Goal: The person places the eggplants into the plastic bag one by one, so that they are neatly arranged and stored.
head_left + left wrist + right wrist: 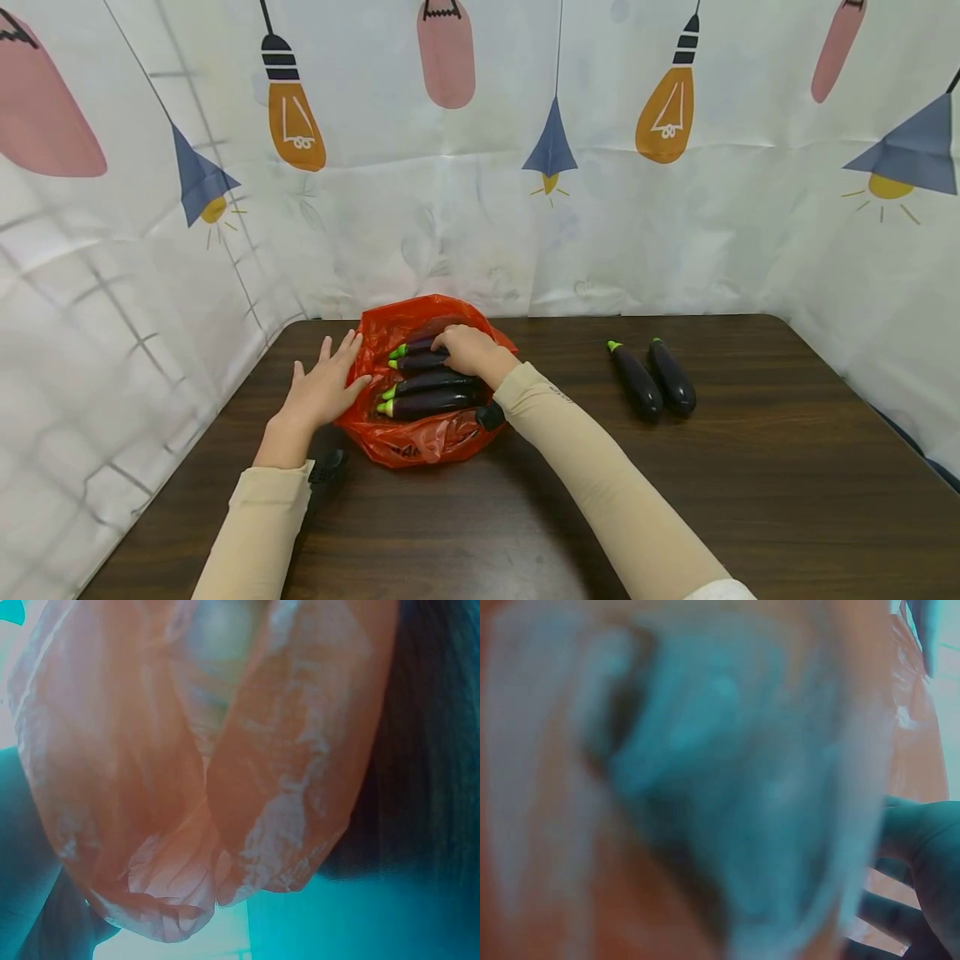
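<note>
A red plastic bag (405,450) lies with its mouth wide, and several dark purple eggplants (431,404) with green stem ends lie side by side inside it. Against the bag's left rim is my left hand (318,396), fingers straight and spread. My right hand (472,350) reaches over the bag's right side, its fingertips at the farthest eggplants. In the right wrist view that hand's fingers (892,919) extend slightly apart in front of the bag; a blurred shape covers much of that view. The left wrist view is mostly filled by the bag's crumpled film (277,772).
Two more eggplants (636,382) lie next to each other on the right part of the dark wooden table (757,492). A white curtain (480,225) printed with lamps hangs behind the table and along its sides.
</note>
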`<state>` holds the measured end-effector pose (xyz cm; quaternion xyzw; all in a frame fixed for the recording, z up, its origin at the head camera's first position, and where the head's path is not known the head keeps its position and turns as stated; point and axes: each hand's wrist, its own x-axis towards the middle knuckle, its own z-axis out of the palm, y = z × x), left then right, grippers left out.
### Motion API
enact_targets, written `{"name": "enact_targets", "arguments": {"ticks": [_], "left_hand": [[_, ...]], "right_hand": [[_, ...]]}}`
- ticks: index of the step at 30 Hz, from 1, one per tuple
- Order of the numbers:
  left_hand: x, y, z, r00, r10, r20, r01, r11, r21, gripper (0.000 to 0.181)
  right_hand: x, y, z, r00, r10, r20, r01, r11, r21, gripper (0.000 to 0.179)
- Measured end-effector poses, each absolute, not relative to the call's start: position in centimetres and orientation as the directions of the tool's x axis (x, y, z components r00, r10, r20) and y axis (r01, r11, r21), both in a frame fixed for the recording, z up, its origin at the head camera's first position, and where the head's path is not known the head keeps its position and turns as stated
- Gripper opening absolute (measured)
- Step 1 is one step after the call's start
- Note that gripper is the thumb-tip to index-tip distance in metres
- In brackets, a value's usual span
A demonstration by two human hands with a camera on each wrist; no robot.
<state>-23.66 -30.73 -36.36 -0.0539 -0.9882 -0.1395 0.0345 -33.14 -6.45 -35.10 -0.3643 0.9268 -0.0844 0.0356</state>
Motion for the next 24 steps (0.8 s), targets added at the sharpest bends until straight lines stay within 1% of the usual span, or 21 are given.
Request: {"name": "enact_targets", "arguments": {"ticks": [6, 9, 19, 24], "left_hand": [[-23.6, -30.7, -36.3, -0.991, 0.102, 0.083, 0.121, 0.954, 0.273, 0.079], [-23.6, -30.7, -36.4, -0.992, 0.102, 0.079, 0.12, 0.954, 0.274, 0.079], [-23.6, -31.0, -36.5, -0.991, 0.107, 0.079, 0.125, 0.954, 0.273, 0.08], [-23.8, -31.1, -36.5, -0.991, 0.106, 0.081, 0.124, 0.954, 0.271, 0.079]], "right_hand": [[-33.2, -6.3, -34.7, -0.744, -0.667, -0.021, -0.652, 0.733, -0.195, 0.041], [-33.2, -6.3, -34.4, -0.745, -0.667, -0.016, -0.651, 0.732, -0.2, 0.04], [-32.7, -5.9, -33.1, -0.729, -0.685, -0.002, -0.674, 0.718, -0.174, 0.037], [-32.2, -5.3, -32.1, -0.709, -0.705, 0.01, -0.694, 0.696, -0.182, 0.036]]}}
